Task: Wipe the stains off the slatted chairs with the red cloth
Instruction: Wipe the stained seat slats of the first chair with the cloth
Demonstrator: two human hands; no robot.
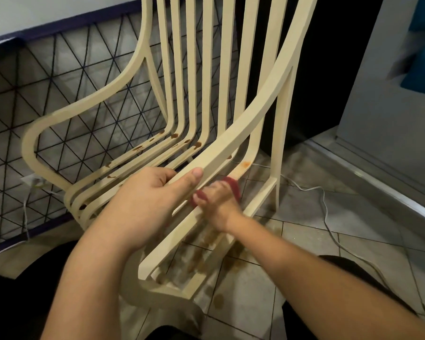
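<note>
A cream slatted chair point(253, 111) stands in front of me, seen from its right side. Brown stains point(174, 136) dot the seat slats near the bend, and an orange smear point(246, 164) marks the rightmost slat. My left hand point(147, 195) grips the chair's right armrest, thumb on top. Below that armrest my right hand point(217, 202) holds the red cloth point(233, 186) bunched against the rightmost seat slat; the hand and cloth are motion-blurred.
Brown splatters point(217, 299) lie on the tiled floor under the chair. A white cable point(325, 204) runs across the tiles at right. A patterned panel with black triangle lines point(59, 77) stands behind the chair. A raised door threshold point(378, 175) is at right.
</note>
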